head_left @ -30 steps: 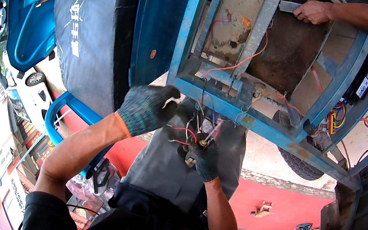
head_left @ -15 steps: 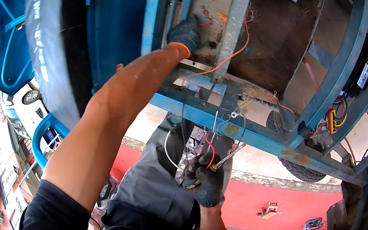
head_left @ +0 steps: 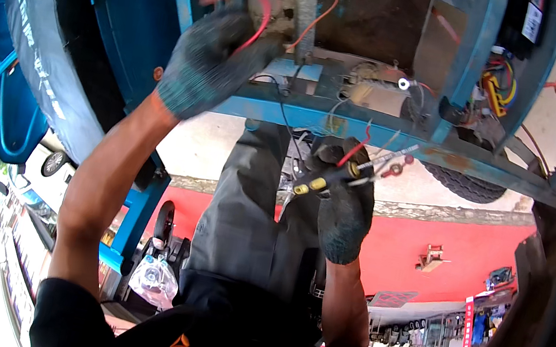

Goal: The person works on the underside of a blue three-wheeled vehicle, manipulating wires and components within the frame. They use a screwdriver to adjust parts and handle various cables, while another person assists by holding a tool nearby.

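My left hand (head_left: 211,65), in a dark grey-green knit glove with an orange cuff, is raised over the blue metal frame (head_left: 274,110). Its fingers are closed round a red wire (head_left: 268,12) that arcs up above them, slightly blurred. Lower and to the right, my gloved right hand (head_left: 344,211) grips a screwdriver (head_left: 315,184) with a black and yellow handle. A short red wire (head_left: 357,147) and thin cables with ring terminals (head_left: 394,170) stick out by the same fingers, just below the frame's near rail.
A thin orange wire (head_left: 317,20) runs across the frame's floor. At the right sit a black box (head_left: 525,31) and coloured wires with a yellow connector (head_left: 494,93). Tyres (head_left: 466,184) lie beneath the frame. A blue panel (head_left: 125,5) borders it on the left.
My left hand has come back from deep inside the frame toward me, bringing the red wire. The right hand has risen closer to the near rail, and the view has shifted.
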Available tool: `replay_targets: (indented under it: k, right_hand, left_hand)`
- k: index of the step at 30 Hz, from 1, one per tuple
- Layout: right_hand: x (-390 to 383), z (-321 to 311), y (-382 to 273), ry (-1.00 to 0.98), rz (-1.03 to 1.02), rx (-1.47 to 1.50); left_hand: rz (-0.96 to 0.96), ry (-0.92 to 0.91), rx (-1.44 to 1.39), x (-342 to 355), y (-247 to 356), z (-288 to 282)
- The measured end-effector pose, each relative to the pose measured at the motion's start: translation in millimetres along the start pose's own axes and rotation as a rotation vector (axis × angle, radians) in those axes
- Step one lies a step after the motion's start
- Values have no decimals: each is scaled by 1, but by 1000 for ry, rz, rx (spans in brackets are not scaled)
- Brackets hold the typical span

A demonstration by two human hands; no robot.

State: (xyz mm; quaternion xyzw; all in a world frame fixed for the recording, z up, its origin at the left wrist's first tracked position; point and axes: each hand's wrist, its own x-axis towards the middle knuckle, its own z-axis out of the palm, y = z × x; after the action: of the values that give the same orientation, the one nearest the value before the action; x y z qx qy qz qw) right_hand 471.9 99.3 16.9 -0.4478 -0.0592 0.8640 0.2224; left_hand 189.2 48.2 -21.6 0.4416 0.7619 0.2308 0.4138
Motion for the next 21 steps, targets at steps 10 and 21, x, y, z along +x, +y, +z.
replay_targets:
  k: [10, 21]
  right_hand:
    - [-17, 52, -11, 27, 46, -613]
    - [-59, 96, 27, -97, -79, -921]
  left_hand:
    - [-252, -84, -327, -110, 106, 16]
    - [-298, -429, -34, -124, 103, -49]
